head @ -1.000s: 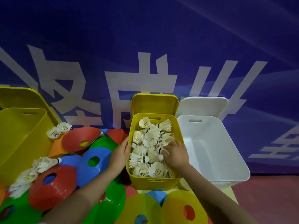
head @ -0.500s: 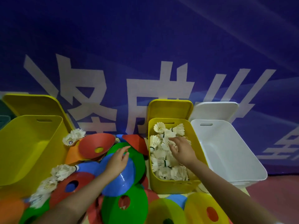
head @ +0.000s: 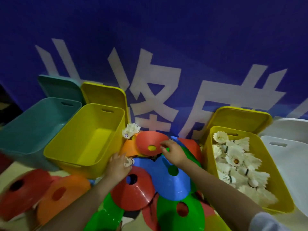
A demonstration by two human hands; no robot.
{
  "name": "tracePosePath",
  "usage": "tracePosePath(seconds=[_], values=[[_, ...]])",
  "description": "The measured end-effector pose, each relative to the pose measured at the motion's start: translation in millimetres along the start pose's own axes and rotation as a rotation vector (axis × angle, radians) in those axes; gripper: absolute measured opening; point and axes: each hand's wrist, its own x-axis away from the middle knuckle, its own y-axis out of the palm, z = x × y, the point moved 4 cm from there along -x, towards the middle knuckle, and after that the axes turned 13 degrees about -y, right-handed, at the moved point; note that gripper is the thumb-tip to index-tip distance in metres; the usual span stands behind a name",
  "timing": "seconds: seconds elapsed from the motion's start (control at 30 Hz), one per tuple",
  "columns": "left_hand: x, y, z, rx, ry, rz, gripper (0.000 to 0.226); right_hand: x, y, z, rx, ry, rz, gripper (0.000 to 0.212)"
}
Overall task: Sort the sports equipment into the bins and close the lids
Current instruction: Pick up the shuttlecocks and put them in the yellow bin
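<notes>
My left hand [head: 118,166] is closed around a white shuttlecock [head: 129,162] lying beside the empty yellow bin [head: 86,157]. My right hand [head: 173,153] pinches the right rim of a tilted red cone [head: 148,140] at the back of the pile. Two more shuttlecocks [head: 130,130] sit behind that cone, against the bin's corner. On the right, a second yellow bin [head: 207,152] is full of shuttlecocks [head: 236,162]. A red cone [head: 133,190], a blue cone [head: 168,180] and a green cone [head: 181,214] lie heaped between my arms.
An empty teal bin [head: 33,127] stands far left and a white bin [head: 286,157] far right. Each bin's lid leans upright behind it against the blue banner wall. Orange [head: 61,194] and red [head: 21,185] cones lie at the front left.
The view has swung left. My right hand left the shuttlecock bin and went to the red cone. My left hand moved off the blue cone and closed on a shuttlecock.
</notes>
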Motion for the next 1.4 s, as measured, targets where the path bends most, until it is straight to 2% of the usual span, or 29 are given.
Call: tracePosePath(seconds=[0.07,0.27,0.4,0.5,0.67,0.9,1.07,1.23,1.4], values=[[-5,7,-7,0.016,-0.037,-0.068,0.075,-11,23,-5,-0.014,0.001,-0.036,0.032],[-25,11,-10,0.006,0.069,-0.083,0.047,-31,59,-3,0.009,0.041,-0.113,0.034],[-29,20,-11,0.042,0.102,-0.084,0.047,-50,65,-1,0.025,0.040,-0.099,0.034],[-30,20,-12,0.083,0.066,-0.057,0.045,-77,69,-4,0.034,0.026,-0.097,0.035],[-24,14,-18,0.300,-0.048,-0.046,0.037,-133,93,-16,0.113,-0.046,-0.192,0.047],[-12,6,-32,0.752,-0.063,-0.030,0.051,-175,138,-23,0.431,-0.235,-0.323,0.078],[-9,7,-35,0.872,-0.144,-0.031,0.041,-191,145,-18,0.421,-0.204,-0.194,0.057],[-16,7,-25,0.914,-0.197,0.013,0.016,-178,123,-10,0.156,-0.189,-0.100,0.059],[-17,-1,-19,0.932,-0.215,0.005,0.017,-133,78,-1,-0.103,-0.087,0.131,0.046]])
